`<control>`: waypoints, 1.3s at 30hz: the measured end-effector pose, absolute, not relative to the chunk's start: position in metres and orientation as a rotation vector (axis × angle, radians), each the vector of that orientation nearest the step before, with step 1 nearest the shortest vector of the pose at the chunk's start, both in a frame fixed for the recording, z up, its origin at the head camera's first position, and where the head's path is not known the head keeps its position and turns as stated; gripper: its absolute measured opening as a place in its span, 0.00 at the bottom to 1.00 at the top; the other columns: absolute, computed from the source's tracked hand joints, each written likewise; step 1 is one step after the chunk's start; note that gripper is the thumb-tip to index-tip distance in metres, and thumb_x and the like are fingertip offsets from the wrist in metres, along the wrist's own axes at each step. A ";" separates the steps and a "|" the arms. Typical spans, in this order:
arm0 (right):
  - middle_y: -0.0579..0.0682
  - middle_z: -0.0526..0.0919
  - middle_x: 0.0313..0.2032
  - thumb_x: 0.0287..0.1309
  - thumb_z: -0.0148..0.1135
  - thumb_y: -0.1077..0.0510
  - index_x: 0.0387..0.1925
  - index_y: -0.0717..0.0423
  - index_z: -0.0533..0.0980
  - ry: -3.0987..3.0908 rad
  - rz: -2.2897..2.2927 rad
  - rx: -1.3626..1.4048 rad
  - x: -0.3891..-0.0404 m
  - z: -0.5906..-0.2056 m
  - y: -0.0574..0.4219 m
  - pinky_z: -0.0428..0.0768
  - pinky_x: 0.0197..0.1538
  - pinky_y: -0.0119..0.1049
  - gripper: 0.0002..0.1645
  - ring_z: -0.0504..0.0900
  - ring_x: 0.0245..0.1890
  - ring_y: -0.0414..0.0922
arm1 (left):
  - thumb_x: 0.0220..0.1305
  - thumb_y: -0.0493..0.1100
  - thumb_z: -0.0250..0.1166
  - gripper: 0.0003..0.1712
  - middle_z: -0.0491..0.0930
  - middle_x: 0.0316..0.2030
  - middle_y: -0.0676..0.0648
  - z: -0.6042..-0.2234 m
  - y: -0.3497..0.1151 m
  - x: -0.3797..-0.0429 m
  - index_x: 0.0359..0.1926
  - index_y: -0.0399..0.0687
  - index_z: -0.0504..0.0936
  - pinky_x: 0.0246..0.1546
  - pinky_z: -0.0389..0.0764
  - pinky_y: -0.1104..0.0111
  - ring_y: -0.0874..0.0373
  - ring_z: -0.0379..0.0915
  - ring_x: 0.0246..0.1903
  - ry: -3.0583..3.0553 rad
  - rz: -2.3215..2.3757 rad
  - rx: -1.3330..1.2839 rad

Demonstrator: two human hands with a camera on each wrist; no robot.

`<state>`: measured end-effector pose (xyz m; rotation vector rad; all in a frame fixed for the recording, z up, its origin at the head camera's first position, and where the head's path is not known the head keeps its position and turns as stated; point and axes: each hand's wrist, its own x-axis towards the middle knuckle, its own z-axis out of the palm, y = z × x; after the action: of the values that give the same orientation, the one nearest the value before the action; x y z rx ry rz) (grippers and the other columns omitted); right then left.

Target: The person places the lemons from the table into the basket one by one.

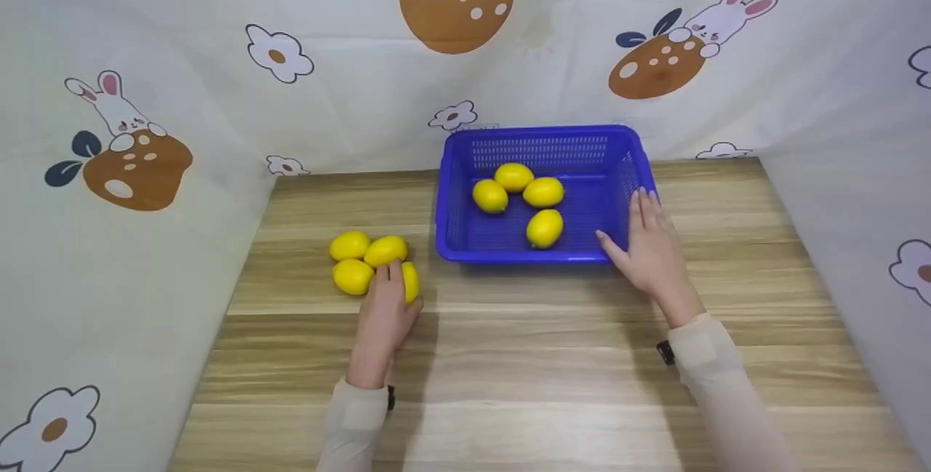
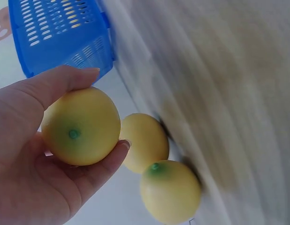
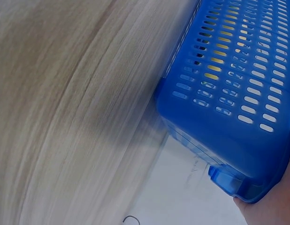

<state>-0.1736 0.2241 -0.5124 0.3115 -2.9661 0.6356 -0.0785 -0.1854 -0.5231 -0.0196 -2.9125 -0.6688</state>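
My left hand (image 1: 389, 308) grips a yellow lemon (image 1: 412, 283) near the table's left side. In the left wrist view, thumb and fingers curl around this lemon (image 2: 81, 129), its green-tinged tip facing the camera. Three more lemons (image 1: 353, 276) lie close beyond that hand; the left wrist view catches two of them, one being the nearer lemon (image 2: 171, 192). Several lemons (image 1: 545, 229) sit inside a blue plastic basket (image 1: 524, 257). With fingers extended, my right hand (image 1: 654, 254) rests on the basket's front right corner. The right wrist view shows only part of it by the rim.
Under everything is a wood-grain table (image 1: 538, 370). A pale cloth (image 1: 349, 94) printed with rabbits and flowers hangs behind the basket and along both sides. The basket's perforated wall (image 3: 229, 93) fills the upper right of the right wrist view.
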 end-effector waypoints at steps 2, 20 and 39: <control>0.76 0.48 0.80 0.74 0.52 0.33 0.78 0.79 0.49 -2.970 0.635 0.308 -0.174 -0.512 0.224 0.46 0.82 0.62 0.59 0.47 0.81 0.70 | 0.55 0.31 0.76 0.37 0.75 0.49 0.27 -0.519 -0.185 -0.079 0.63 0.24 0.69 0.50 0.84 0.44 0.32 0.77 0.48 -2.919 -0.667 -0.024; 0.77 0.50 0.79 0.74 0.54 0.36 0.78 0.80 0.49 -2.956 0.632 0.317 -0.175 -0.513 0.223 0.46 0.82 0.60 0.57 0.48 0.81 0.70 | 0.58 0.35 0.76 0.39 0.75 0.56 0.23 -0.497 -0.192 -0.089 0.66 0.25 0.69 0.57 0.82 0.42 0.30 0.80 0.52 -2.940 -0.802 -0.233; 0.76 0.49 0.79 0.74 0.53 0.36 0.78 0.79 0.49 -2.971 0.618 0.315 -0.174 -0.512 0.223 0.46 0.82 0.60 0.57 0.47 0.81 0.70 | 0.63 0.38 0.74 0.39 0.74 0.62 0.28 -0.470 -0.191 -0.099 0.71 0.31 0.68 0.65 0.77 0.46 0.36 0.74 0.62 -2.934 -0.937 -0.268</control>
<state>-0.1738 0.2228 -0.5121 0.3151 -2.9705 0.6181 -0.0988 -0.1911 -0.4697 -0.2681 -2.9345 -0.9370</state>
